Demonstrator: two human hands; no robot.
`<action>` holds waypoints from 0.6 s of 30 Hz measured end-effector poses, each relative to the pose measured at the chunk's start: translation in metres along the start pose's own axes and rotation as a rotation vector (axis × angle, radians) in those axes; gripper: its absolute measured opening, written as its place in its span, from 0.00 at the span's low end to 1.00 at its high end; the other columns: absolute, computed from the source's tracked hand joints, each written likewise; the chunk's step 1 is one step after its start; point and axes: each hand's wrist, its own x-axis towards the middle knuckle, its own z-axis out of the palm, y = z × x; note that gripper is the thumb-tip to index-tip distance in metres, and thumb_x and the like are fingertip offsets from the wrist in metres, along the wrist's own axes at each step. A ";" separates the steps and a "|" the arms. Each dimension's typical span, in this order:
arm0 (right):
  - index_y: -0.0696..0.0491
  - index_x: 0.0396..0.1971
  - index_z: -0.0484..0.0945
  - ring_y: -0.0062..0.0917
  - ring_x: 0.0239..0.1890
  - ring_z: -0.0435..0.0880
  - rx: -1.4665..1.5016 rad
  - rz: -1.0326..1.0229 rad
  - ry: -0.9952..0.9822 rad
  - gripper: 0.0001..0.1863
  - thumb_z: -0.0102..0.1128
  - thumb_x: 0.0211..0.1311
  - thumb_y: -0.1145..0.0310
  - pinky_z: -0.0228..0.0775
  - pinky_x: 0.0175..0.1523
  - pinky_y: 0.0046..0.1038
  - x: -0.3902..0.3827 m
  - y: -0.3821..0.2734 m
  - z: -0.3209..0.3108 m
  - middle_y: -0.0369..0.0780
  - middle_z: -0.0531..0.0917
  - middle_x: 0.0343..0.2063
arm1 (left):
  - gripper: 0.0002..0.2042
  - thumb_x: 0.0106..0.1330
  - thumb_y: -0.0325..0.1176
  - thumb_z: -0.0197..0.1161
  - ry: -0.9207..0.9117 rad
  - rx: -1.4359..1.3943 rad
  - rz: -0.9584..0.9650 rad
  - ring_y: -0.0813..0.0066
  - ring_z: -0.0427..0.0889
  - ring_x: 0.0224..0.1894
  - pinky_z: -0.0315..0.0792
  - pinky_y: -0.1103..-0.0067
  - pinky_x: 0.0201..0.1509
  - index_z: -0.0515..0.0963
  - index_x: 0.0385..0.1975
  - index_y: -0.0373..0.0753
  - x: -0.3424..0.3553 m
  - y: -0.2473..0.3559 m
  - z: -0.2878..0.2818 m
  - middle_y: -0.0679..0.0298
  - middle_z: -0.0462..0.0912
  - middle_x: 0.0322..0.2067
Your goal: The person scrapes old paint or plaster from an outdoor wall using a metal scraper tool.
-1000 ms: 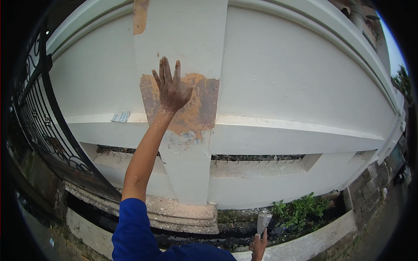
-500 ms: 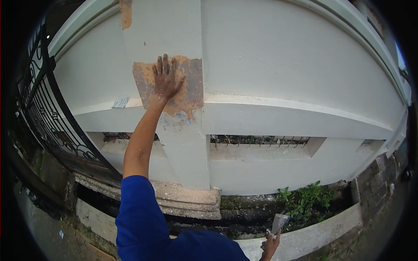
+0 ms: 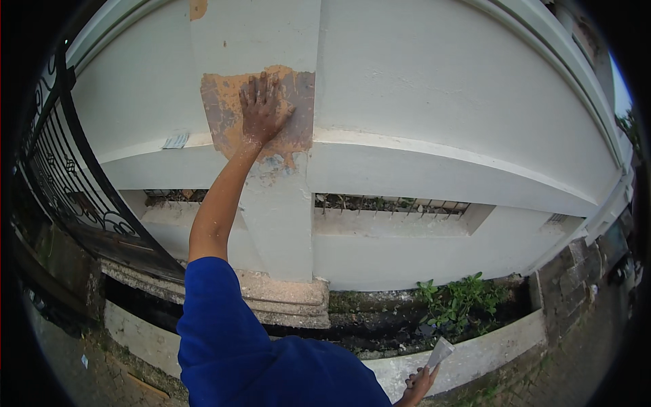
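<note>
My left hand [image 3: 263,115] lies open against the wall pillar, fingers spread, on a bare patch [image 3: 220,108] where the white paint is gone and orange and grey-brown show. Pale dust specks dot that hand and forearm. Low on the right, my right hand [image 3: 419,385] is closed around the handle of a putty knife [image 3: 441,351], its flat pale blade pointing up and away from the wall patch. The blade touches nothing that I can see. Flaking grey and bluish paint [image 3: 274,164] shows just under the patch.
A black iron gate [image 3: 85,156] stands at left. A folded paper sheet [image 3: 175,141] rests on the wall ledge [image 3: 407,146]. Barred openings [image 3: 393,205] sit lower down. Below runs a dark gutter [image 3: 380,334] with green plants [image 3: 468,302] and a concrete curb [image 3: 502,346].
The whole view has shifted, with the wall higher in the picture. My left hand sits slightly lower and further right on the patch. My right hand still grips the putty knife.
</note>
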 end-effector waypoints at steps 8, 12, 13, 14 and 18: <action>0.42 0.67 0.51 0.17 0.10 0.64 -0.160 -0.032 -0.106 0.33 0.50 0.62 0.69 0.50 0.10 0.18 -0.026 -0.002 0.069 0.37 0.71 0.24 | 0.34 0.59 0.58 0.53 -0.030 0.015 0.225 0.61 0.41 0.71 0.34 0.58 0.70 0.59 0.64 0.51 0.009 -0.057 -0.015 0.63 0.48 0.68; 0.44 0.67 0.50 0.17 0.11 0.65 -0.178 -0.121 -0.466 0.34 0.50 0.61 0.72 0.52 0.11 0.18 -0.054 -0.021 0.143 0.37 0.72 0.24 | 0.31 0.60 0.56 0.52 0.083 -0.042 0.113 0.63 0.44 0.70 0.35 0.58 0.70 0.61 0.63 0.53 0.043 -0.082 -0.033 0.65 0.51 0.68; 0.45 0.67 0.48 0.16 0.11 0.65 -0.217 -0.169 -0.558 0.35 0.49 0.61 0.72 0.55 0.11 0.19 -0.068 -0.032 0.167 0.37 0.72 0.23 | 0.30 0.61 0.55 0.52 0.119 -0.034 0.044 0.63 0.44 0.70 0.35 0.57 0.70 0.61 0.63 0.53 0.051 -0.084 -0.031 0.65 0.52 0.68; 0.46 0.68 0.47 0.16 0.11 0.66 -0.284 -0.231 -0.623 0.35 0.49 0.61 0.73 0.57 0.12 0.19 -0.081 -0.042 0.192 0.37 0.73 0.24 | 0.29 0.61 0.52 0.51 0.135 -0.014 0.021 0.63 0.45 0.70 0.37 0.58 0.70 0.61 0.63 0.53 0.049 -0.078 -0.027 0.67 0.51 0.68; 0.51 0.68 0.45 0.13 0.13 0.68 -0.198 -0.349 -0.945 0.35 0.50 0.64 0.72 0.60 0.13 0.18 -0.149 -0.080 0.302 0.35 0.74 0.25 | 0.27 0.62 0.47 0.51 0.176 -0.068 -0.015 0.64 0.46 0.70 0.39 0.58 0.70 0.63 0.62 0.52 0.042 -0.085 -0.022 0.67 0.53 0.67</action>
